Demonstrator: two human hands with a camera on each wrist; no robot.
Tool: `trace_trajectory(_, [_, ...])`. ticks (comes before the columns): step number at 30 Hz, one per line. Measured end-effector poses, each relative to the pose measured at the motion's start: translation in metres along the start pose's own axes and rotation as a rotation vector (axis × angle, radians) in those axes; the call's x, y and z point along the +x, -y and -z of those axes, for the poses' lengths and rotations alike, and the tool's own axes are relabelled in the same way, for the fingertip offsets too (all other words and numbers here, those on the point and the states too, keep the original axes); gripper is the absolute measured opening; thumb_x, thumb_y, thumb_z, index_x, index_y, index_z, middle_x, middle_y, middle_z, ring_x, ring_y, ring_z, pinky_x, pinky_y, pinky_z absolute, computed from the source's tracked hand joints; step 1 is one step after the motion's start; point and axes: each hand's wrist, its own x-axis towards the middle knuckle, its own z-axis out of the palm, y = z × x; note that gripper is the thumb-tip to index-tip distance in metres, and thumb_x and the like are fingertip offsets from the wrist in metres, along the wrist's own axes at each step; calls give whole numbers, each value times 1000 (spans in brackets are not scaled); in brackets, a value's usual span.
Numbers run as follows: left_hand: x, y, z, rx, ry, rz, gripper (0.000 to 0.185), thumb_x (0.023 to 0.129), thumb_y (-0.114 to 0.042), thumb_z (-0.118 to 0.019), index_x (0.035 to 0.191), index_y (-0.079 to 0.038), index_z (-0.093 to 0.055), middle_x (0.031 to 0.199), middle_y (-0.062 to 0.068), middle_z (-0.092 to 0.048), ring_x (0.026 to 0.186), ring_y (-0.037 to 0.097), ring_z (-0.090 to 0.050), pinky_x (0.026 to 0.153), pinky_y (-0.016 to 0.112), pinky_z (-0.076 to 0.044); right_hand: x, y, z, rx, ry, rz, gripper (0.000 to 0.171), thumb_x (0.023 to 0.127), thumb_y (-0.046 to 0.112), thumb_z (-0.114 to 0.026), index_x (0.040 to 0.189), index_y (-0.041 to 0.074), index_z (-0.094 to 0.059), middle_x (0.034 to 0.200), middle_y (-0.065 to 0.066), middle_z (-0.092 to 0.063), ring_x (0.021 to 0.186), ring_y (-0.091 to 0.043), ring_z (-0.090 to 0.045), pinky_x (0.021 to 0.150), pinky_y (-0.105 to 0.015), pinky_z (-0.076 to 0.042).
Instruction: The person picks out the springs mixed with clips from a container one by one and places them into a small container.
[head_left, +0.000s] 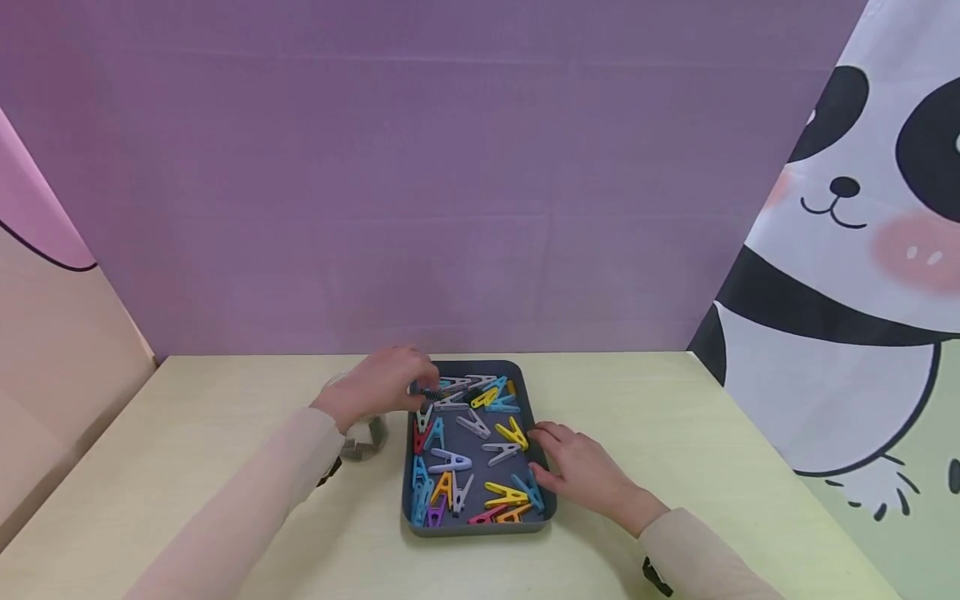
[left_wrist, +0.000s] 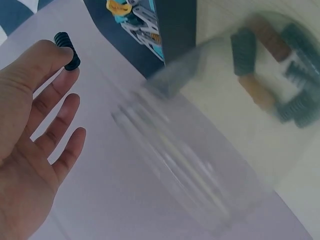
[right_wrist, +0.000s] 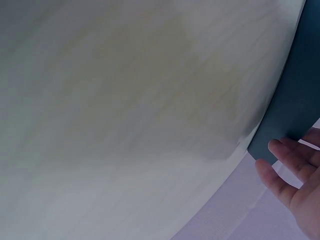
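Observation:
A dark grey tray (head_left: 480, 527) on the pale table holds several coloured plastic clothespins (head_left: 452, 460). My left hand (head_left: 422, 385) hovers over the tray's far left corner and pinches a small dark spring (head_left: 432, 392) at its fingertips. In the left wrist view the spring (left_wrist: 67, 50) sits at the tip of the index finger of the left hand (left_wrist: 47, 75), with the other fingers fairly straight. My right hand (head_left: 551, 454) lies flat with straight fingers against the tray's right rim. The right wrist view shows its fingertips (right_wrist: 280, 165) next to the tray wall (right_wrist: 295, 105).
A clear glass jar (head_left: 363, 437) stands on the table just left of the tray, below my left wrist, with several springs (left_wrist: 260, 65) in it, blurred. The tray corner (left_wrist: 177, 25) lies beside it. A purple backdrop and a panda curtain (head_left: 847, 250) enclose the table.

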Motion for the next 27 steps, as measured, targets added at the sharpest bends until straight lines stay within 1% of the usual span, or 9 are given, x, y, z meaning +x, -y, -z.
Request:
trace_trajectory(4, [-12,7,4,-22,-5,47,15,76,-20,-71,92,-23,-70,85,-11,-62,87,11,-49,87,33,-42,0,0,1,2,-2,-3,46,82,36,-61,116,5,-57,118,-12,-58,101,-25,-60,83,-39,-50])
trace_trajectory(8, [-22,13,6,-32,-23,74,15,76,-19,-71,90,-23,-69,82,-11,-59,84,12,-47,83,33,-41,0,0,2,2,-4,-4,46,82,36,-62,117,5,-57,118,-12,-58,101,-25,-59,83,-39,-50])
trace_trajectory(15, [-38,27,8,-25,-95,57,17,75,-17,-71,90,-23,-68,81,-11,-61,80,11,-49,85,37,-42,0,1,1,-1,6,-9,46,82,36,-62,117,6,-57,118,-12,-57,101,-25,-60,83,-38,-50])
trace_trajectory(20, [-48,38,9,-30,-136,66,17,75,-13,-69,90,-21,-68,83,-10,-62,81,12,-50,83,38,-42,0,1,1,-1,5,-9,46,82,36,-62,117,6,-57,118,-12,-57,102,-25,-59,84,-39,-50])
trace_trajectory(23, [-52,44,8,-16,-150,79,18,73,-12,-69,89,-20,-68,81,-10,-61,82,13,-49,85,39,-41,0,0,1,-3,-2,-3,46,82,36,-62,117,5,-57,118,-12,-58,102,-25,-59,84,-38,-50])
trace_trajectory(27, [-58,50,5,-6,-157,94,17,71,-12,-70,87,-20,-68,77,-10,-60,79,13,-48,80,37,-41,0,0,1,-5,-11,4,46,82,36,-62,117,5,-57,118,-12,-58,101,-25,-60,83,-38,-50])
